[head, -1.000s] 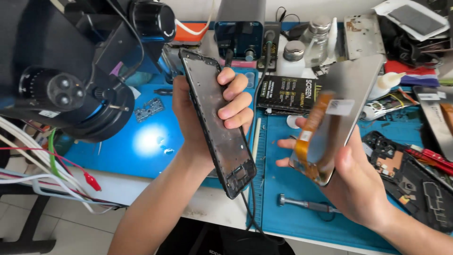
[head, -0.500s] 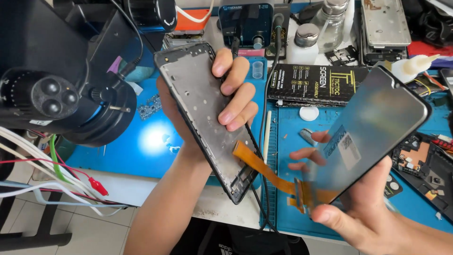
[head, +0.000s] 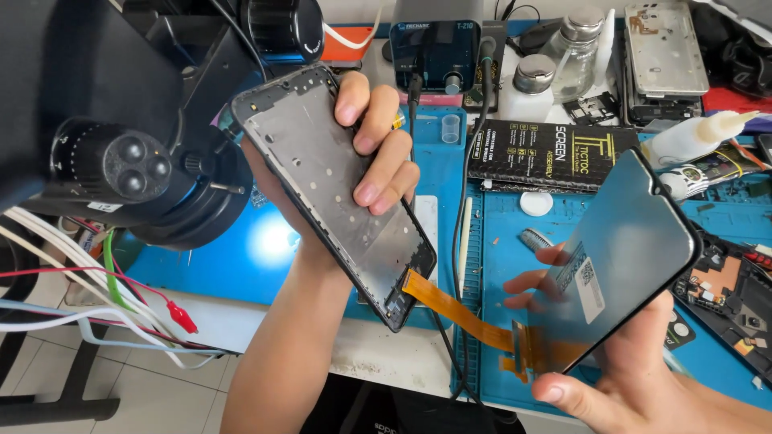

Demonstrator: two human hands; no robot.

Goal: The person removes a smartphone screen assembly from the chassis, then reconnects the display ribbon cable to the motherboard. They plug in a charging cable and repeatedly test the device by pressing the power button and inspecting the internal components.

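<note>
Two clear glass bottles (head: pixel 567 60) with metal caps stand at the far edge of the blue worktop mat (head: pixel 498 265), behind the black flat box (head: pixel 551 151); their contents cannot be told. A white squeeze bottle (head: pixel 696 137) lies on its side just right of that box. A grey phone housing (head: pixel 663 48) lies right of the bottles.

The left hand (head: pixel 354 161) holds the phone frame (head: pixel 334 189) left of the box, tilted, its top corner near the microscope head (head: pixel 121 161). The grip is clamped on the frame: fingers curl over its right edge, the palm behind it.

The right hand (head: pixel 635 378) holds the display panel (head: pixel 623 257) below and right of the box, tilted, glass toward the camera. Its grip is clamped on the panel: thumb at the lower edge, fingertips showing through past the left edge. An orange flex ribbon (head: pixel 466 317) runs from the frame's lower end to the panel's lower corner, joining the two parts above the mat.
</note>
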